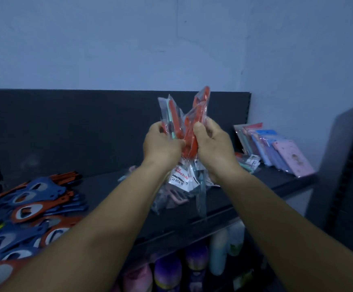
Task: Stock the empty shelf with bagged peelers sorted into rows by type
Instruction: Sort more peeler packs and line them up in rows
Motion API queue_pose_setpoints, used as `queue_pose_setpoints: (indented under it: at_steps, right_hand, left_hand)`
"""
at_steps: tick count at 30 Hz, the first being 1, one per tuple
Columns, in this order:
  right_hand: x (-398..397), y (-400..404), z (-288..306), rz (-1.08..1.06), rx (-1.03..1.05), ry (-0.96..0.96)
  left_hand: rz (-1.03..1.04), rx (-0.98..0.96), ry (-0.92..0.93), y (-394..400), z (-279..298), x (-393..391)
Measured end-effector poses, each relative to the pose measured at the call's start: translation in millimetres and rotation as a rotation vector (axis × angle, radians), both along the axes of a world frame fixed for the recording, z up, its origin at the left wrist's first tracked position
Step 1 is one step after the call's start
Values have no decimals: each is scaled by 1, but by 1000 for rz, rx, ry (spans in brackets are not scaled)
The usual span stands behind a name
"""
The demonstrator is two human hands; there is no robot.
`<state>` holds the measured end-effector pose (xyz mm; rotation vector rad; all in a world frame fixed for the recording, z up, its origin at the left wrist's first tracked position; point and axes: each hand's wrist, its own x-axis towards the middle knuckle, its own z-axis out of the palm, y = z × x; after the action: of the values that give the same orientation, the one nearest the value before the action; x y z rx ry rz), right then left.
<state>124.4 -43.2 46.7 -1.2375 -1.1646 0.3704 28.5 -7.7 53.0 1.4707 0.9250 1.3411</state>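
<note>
Above the dark shelf (280, 182), both hands clutch one bundle of bagged peelers (184, 127): the left hand (160, 144) and right hand (211, 144) curl round its middle, orange handles fanning above the fingers, labelled bag ends hanging below the wrists toward the shelf.

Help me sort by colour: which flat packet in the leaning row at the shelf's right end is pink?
The pink flat packet at the row's front, nearest the shelf edge; those behind it are blue.
</note>
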Motion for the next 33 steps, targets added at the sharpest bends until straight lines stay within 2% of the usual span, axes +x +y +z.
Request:
queue_pose_setpoints:
  at_steps: [6, 13, 16, 26, 33]
  right_hand:
    - [42, -59, 11, -202, 130, -19]
    - [115, -167, -7, -452, 91, 32]
    - [146, -226, -24, -542, 64, 37]
    - [225, -422, -108, -759, -206, 181]
    - [251, -503, -163, -811, -394, 298]
  left_hand:
    - [-200, 70, -52, -51, 14, 51]
    - [-458, 71, -59, -133, -6, 142]
    - [-587, 14, -51, -184, -25, 182]
    - [-820, -257, 138, -363, -118, 279]
    - [-923, -362, 301, -436, -180, 309]
